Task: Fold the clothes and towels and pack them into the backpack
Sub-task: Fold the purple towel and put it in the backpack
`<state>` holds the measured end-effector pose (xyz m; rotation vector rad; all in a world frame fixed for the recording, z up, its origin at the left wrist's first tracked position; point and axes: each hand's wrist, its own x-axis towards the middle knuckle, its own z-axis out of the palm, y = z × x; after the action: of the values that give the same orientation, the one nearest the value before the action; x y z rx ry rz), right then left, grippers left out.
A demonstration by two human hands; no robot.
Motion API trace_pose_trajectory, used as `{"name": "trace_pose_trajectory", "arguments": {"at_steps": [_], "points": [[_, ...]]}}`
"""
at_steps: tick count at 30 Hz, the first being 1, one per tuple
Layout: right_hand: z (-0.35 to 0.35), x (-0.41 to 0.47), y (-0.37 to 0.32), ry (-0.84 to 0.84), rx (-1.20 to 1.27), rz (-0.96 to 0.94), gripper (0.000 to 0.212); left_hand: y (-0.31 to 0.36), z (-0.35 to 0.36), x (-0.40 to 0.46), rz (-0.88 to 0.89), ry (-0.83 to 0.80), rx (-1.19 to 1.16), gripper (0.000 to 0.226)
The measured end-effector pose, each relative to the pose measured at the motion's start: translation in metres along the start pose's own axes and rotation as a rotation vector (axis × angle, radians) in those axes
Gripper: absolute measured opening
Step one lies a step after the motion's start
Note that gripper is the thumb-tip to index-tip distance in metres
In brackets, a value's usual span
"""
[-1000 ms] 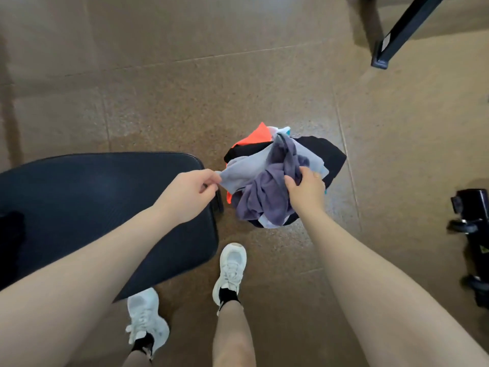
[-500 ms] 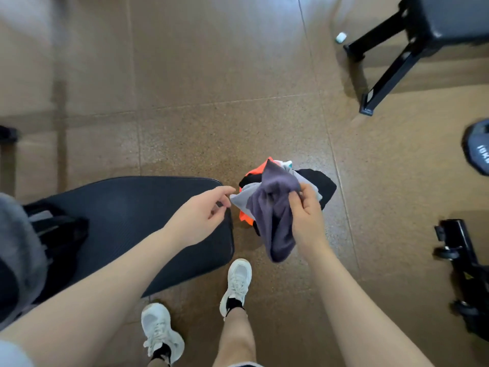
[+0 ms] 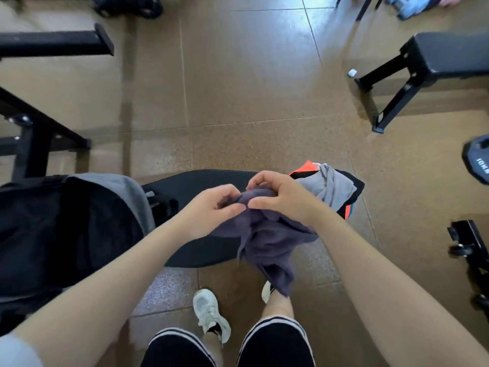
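Note:
A purple garment [image 3: 267, 242] hangs crumpled in front of me, over the end of a black padded bench [image 3: 201, 186]. My left hand [image 3: 209, 207] and my right hand [image 3: 277, 197] both pinch its top edge, close together. Behind my right hand a pile of clothes [image 3: 330, 186] lies on the floor: grey, black and orange pieces. A black and grey backpack [image 3: 74, 229] sits open on the bench at the left.
Black gym benches stand at the upper right [image 3: 434, 62] and left [image 3: 34, 133]. A weight plate [image 3: 479, 162] and black equipment [image 3: 471, 247] lie at the right edge. My feet in white shoes [image 3: 210, 313] stand on the brown floor.
The purple garment has been lifted off the pile and brought over the bench end. My left hand let go of the grey piece and joined the right on the purple one. The view tilted up.

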<state>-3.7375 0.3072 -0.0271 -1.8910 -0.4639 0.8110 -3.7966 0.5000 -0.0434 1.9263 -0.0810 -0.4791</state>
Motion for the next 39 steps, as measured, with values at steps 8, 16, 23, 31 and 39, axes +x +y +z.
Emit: {"name": "trace_pose_trajectory", "arguments": {"at_steps": [8, 16, 23, 31, 39], "points": [[0.040, 0.003, 0.032, 0.219, -0.649, 0.061, 0.026, -0.021, -0.030, -0.056, -0.102, 0.118, -0.411, 0.013], [0.007, 0.016, 0.064, 0.530, -0.516, 0.345, 0.019, -0.031, -0.030, -0.038, -0.270, 0.345, -0.637, 0.012], [-0.018, 0.007, 0.080, -0.209, -0.284, 0.413, 0.017, -0.046, -0.025, -0.043, -0.590, -0.190, -0.594, 0.008], [-0.025, 0.062, 0.112, -0.425, -0.172, 0.489, 0.013, -0.100, -0.021, -0.032, -0.698, 0.184, 0.319, 0.011], [0.045, 0.180, 0.211, -0.024, -0.506, 0.233, 0.021, -0.223, -0.010, 0.054, -0.800, 0.507, 0.752, 0.022]]}}
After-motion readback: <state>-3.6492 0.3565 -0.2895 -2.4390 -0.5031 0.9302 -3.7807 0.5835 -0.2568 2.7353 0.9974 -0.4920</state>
